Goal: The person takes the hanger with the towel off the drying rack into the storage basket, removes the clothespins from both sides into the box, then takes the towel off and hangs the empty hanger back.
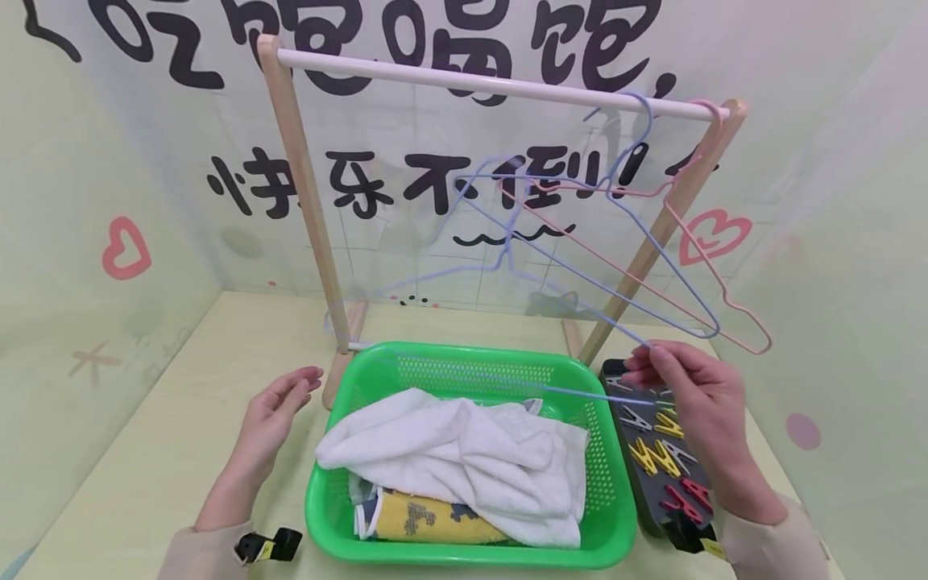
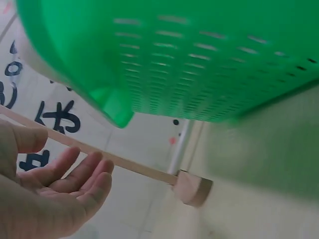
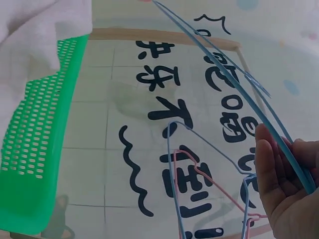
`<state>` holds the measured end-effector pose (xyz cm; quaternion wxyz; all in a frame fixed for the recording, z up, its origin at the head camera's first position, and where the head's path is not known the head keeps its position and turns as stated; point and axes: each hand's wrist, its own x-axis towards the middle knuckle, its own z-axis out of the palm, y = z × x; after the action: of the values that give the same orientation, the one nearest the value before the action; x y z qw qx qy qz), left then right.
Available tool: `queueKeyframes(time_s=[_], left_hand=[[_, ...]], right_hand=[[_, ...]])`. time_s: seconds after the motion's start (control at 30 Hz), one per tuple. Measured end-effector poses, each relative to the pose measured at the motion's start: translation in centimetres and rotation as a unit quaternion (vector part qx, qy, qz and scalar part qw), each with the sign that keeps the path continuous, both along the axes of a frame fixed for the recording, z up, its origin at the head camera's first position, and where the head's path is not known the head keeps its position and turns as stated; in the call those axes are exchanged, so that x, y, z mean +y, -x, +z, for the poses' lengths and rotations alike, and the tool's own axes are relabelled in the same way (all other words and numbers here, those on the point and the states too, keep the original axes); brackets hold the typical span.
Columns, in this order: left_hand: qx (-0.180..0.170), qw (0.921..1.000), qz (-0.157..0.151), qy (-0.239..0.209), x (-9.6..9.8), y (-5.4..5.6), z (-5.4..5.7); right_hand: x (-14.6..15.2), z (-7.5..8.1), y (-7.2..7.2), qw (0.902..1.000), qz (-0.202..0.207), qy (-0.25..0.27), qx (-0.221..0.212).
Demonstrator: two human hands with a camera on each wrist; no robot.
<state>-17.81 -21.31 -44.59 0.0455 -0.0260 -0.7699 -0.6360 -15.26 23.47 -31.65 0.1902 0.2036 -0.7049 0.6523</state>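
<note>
In the head view my right hand (image 1: pixel 699 403) pinches one end of a blue clothes hanger (image 1: pixel 573 391) between thumb and fingers. The hanger is blurred and spans the space above the green basket (image 1: pixel 464 553), its hook pointing up. In the right wrist view the same hanger's blue wire (image 3: pixel 234 82) slants up and away from the hand. My left hand (image 1: pixel 275 411) is left of the basket with relaxed fingers and nothing in it. A white towel (image 1: pixel 464 459) lies crumpled in the basket over a yellow patterned cloth (image 1: pixel 428 518).
Behind the basket stands a wooden rack with a white rod (image 1: pixel 493 84). Another blue hanger (image 1: pixel 607 185) and a pink hanger (image 1: pixel 670 192) hang at the rod's right end. A dark tray (image 1: pixel 645 503) with several colored clips sits right of the basket, partly under the right arm.
</note>
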Motion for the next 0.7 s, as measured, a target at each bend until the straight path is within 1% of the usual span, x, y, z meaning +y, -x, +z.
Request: queueKeyframes(time_s=[0.07, 0.13, 0.2, 0.3, 0.4, 0.47, 0.7], left_hand=[[-0.021, 0.9997, -0.006, 0.013, -0.1, 0.2, -0.7], [-0.038, 0.999, -0.019, 0.017, -0.1, 0.4, -1.2], [-0.051, 0.998, -0.035, 0.012, 0.0, 0.5, -1.7], [-0.065, 0.996, -0.061, 0.0, 0.2, 0.8, -2.1], [-0.078, 0.9933, -0.082, -0.023, 0.6, 1.0, -2.4], [-0.089, 0.9917, -0.088, -0.032, 0.9, 1.0, -2.6], [-0.133, 0.9861, -0.087, -0.049, 1.3, 1.1, -2.7]], right_hand=[[0.1, 0.6, 0.2, 0.9993, -0.017, 0.03, 0.013], [0.1, 1.1, 0.5, 0.9978, -0.041, 0.046, 0.024], [0.0, 1.7, 0.9, 0.9949, -0.067, 0.066, 0.036], [-0.1, 2.7, 1.8, 0.991, -0.089, 0.085, 0.054], [-0.2, 3.3, 2.8, 0.9886, -0.096, 0.093, 0.069], [-0.3, 3.6, 3.4, 0.988, -0.092, 0.099, 0.076], [-0.5, 3.6, 4.9, 0.9861, -0.095, 0.094, 0.099]])
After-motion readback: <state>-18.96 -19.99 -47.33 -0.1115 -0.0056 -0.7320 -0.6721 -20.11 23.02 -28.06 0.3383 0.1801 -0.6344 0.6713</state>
